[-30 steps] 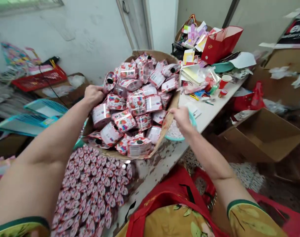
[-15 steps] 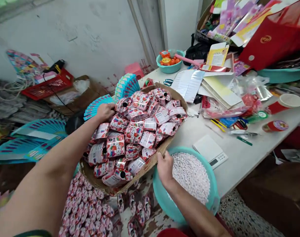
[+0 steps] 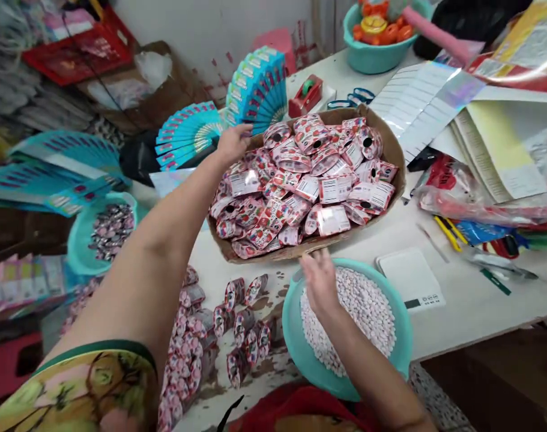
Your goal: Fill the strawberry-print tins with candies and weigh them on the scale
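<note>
A shallow cardboard box (image 3: 300, 251) heaped with small strawberry-printed packets (image 3: 282, 198) sits on the table, slightly tilted in view. My left hand (image 3: 234, 145) is closed at its far left rim, fingertips partly hidden. At the near edge my right hand (image 3: 319, 281) has its fingers stretched out, touching or just under the rim, a little blurred. Beneath that hand is a turquoise basin (image 3: 295, 354) of small white pellets (image 3: 367, 312). Several printed packets (image 3: 244, 327) stand upright in front of the box, with many more packed close together to their left.
Blue fan-shaped card stacks (image 3: 259, 90) stand behind the box. A red tape dispenser (image 3: 305, 96), scissors (image 3: 352, 99) and a white scale (image 3: 411, 279) lie around it. Papers and plastic bags (image 3: 484, 204) cover the right side. Another turquoise basin (image 3: 81, 240) is at left.
The box of packets has moved right and back, and lies flatter on the table. My right hand has loosened from its near edge, fingers now extended. The view has shifted downward.
</note>
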The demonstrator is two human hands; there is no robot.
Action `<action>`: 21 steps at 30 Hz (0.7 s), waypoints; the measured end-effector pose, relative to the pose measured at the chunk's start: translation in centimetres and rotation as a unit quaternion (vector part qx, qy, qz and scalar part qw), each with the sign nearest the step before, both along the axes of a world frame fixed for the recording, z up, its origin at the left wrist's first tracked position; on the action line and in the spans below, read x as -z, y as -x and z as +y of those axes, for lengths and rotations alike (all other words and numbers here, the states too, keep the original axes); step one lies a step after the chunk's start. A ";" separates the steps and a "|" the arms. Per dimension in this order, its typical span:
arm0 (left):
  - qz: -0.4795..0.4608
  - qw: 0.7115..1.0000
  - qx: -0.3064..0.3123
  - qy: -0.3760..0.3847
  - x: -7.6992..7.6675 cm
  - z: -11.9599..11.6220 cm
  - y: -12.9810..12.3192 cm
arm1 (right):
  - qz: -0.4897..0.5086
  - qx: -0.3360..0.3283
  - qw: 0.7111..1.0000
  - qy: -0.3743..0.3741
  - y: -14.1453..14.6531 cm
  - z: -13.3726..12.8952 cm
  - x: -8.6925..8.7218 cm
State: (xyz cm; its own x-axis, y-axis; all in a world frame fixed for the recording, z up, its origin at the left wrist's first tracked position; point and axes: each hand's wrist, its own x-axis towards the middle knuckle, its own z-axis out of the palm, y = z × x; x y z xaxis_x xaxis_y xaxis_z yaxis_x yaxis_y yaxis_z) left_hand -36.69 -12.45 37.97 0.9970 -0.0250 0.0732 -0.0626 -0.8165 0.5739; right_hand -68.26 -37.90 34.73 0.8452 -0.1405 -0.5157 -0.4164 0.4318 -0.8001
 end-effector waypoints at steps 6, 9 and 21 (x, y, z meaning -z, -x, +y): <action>-0.032 0.983 0.179 -0.005 -1.1 -11.6 18.2 | -0.198 -0.021 0.896 0.396 7.0 -10.7 -0.8; 0.017 0.979 0.199 -0.026 1.3 -18.7 23.0 | -0.236 0.000 0.778 0.582 10.8 -15.1 0.9; -0.032 0.985 0.090 0.141 5.0 -20.5 23.0 | 0.124 0.067 0.941 0.307 23.3 -17.4 7.8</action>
State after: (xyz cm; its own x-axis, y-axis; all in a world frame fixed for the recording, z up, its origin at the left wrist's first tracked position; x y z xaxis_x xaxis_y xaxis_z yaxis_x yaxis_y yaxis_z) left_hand -59.65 -32.93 32.96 0.9713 -0.1718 0.1646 -0.2356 -0.5979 0.7662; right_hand -91.51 -55.27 26.88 0.6630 -0.5735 -0.4812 -0.5980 -0.0191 -0.8012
